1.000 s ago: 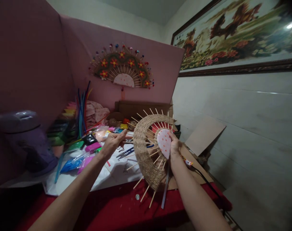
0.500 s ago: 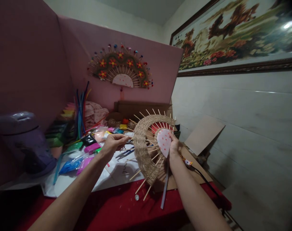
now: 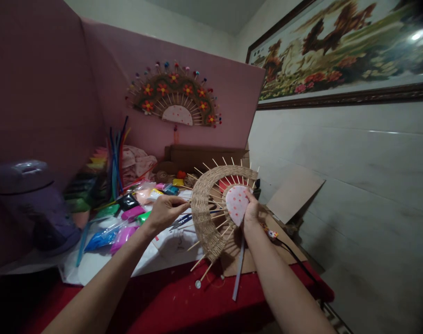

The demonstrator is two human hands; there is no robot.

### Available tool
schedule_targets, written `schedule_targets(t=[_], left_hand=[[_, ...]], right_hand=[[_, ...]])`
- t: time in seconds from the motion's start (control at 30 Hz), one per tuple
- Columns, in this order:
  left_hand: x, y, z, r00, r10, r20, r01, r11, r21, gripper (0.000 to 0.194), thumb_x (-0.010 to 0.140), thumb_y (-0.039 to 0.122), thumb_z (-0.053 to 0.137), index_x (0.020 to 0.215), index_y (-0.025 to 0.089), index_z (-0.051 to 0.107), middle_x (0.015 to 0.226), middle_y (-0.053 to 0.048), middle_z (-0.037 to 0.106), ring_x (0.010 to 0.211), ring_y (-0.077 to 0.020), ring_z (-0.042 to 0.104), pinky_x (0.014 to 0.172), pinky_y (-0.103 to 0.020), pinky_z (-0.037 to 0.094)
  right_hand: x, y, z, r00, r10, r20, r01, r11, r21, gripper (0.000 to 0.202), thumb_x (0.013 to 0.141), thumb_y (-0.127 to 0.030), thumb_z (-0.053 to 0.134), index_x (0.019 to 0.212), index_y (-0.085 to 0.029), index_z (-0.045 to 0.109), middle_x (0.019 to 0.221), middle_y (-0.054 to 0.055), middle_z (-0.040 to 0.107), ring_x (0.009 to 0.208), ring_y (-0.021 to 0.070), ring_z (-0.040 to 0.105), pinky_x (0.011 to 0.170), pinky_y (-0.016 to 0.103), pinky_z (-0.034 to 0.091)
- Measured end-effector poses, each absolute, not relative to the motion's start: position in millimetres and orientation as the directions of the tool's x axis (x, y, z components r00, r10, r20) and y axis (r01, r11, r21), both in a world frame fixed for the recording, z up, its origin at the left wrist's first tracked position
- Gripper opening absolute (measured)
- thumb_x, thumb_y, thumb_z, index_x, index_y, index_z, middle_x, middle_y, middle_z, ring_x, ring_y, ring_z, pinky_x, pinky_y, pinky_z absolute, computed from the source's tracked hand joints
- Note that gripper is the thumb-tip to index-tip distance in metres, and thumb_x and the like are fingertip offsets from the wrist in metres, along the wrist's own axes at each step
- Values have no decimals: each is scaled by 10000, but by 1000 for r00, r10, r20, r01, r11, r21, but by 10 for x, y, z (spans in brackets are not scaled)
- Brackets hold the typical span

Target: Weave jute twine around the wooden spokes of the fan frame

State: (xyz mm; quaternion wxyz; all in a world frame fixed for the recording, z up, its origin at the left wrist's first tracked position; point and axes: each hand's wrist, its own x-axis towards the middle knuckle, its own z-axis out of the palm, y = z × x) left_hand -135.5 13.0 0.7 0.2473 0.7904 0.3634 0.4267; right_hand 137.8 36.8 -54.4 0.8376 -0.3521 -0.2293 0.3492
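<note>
A half-round fan of pale wooden sticks woven with jute twine [image 3: 202, 208] is held up over the table. My right hand [image 3: 252, 211] grips it at the white, red-dotted half-circle [image 3: 236, 204], thumb on the front. My left hand [image 3: 169, 211] is closed in a pinch at the left edge of the woven band, by the stick ends. What lies between those fingertips is too small to make out. Behind the fan, partly hidden, are dark blue scissors [image 3: 180, 221]. A translucent stick [image 3: 238, 273] lies below my right hand.
Colourful clay packets [image 3: 122, 239] and a purple canister [image 3: 37, 208] stand left. Pipe cleaners [image 3: 117, 153] rise behind. Cardboard [image 3: 277, 250] and a black cable [image 3: 296, 260] lie right, on the red cloth [image 3: 155, 301]. A decorated fan [image 3: 176, 95] hangs on the pink panel.
My left hand has moved slightly right, up to the woven band's edge. The fan has turned and shifted a little, its lower sticks swinging left. My right hand keeps its grip.
</note>
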Motion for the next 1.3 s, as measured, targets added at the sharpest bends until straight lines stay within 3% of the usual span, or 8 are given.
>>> schedule_targets(t=[0.17, 0.27, 0.4, 0.8, 1.17, 1.23, 1.3], left_hand=[[-1364, 75, 37, 361, 662, 657, 580, -711, 398, 290, 749, 384, 574, 603, 145, 650, 519, -9, 575, 483, -87, 457, 491, -214, 300], [-1353, 18, 69, 349, 587, 731, 629, -725, 282, 309, 753, 402, 574, 572, 154, 611, 487, 5, 542, 456, -81, 428, 496, -219, 293], [-1328, -21, 56, 357, 507, 784, 632, -750, 197, 286, 772, 386, 562, 598, 167, 618, 522, -9, 585, 487, -101, 493, 530, -228, 334], [-1307, -69, 64, 439, 367, 820, 621, -783, 18, 228, 803, 268, 523, 629, 163, 625, 566, -20, 621, 542, -122, 560, 569, -237, 373], [-1330, -44, 24, 444, 386, 809, 596, -801, 55, 214, 809, 290, 514, 741, 184, 688, 594, -22, 583, 535, -103, 497, 541, -226, 339], [-1330, -45, 35, 438, 434, 787, 584, -803, 117, 239, 807, 312, 513, 727, 184, 698, 574, -19, 558, 518, -97, 468, 525, -229, 316], [-1325, -27, 41, 399, 533, 746, 510, -805, 302, 282, 796, 349, 521, 681, 165, 700, 539, -17, 530, 507, -95, 445, 511, -231, 306]], right_hand=[[1308, 308, -471, 646, 755, 113, -445, 492, -748, 368, 627, -457, 631, 816, -144, 590, 623, -48, 596, 536, 97, 547, 566, 231, 472], [1276, 257, -400, 686, 709, 162, -376, 536, -756, 319, 622, -418, 652, 789, -153, 589, 638, -66, 573, 547, 73, 516, 548, 192, 446], [1257, 216, -310, 755, 630, 181, -294, 572, -766, 288, 591, -371, 682, 759, -155, 593, 625, -77, 542, 571, 62, 491, 551, 167, 428], [1229, 173, -216, 802, 588, 104, -346, 599, -722, 293, 584, -358, 676, 772, -150, 590, 641, -64, 569, 584, 79, 522, 567, 196, 450], [1382, 311, -352, 817, 575, 44, -376, 590, -714, 341, 595, -388, 658, 834, -151, 600, 690, -49, 610, 630, 104, 566, 589, 224, 484], [1407, 325, -368, 810, 585, 31, -396, 587, -706, 327, 605, -378, 648, 836, -152, 600, 695, -45, 617, 631, 106, 571, 588, 225, 485], [1430, 341, -391, 793, 608, 39, -415, 586, -697, 317, 625, -381, 633, 844, -155, 600, 701, -45, 623, 637, 106, 577, 601, 226, 486]])
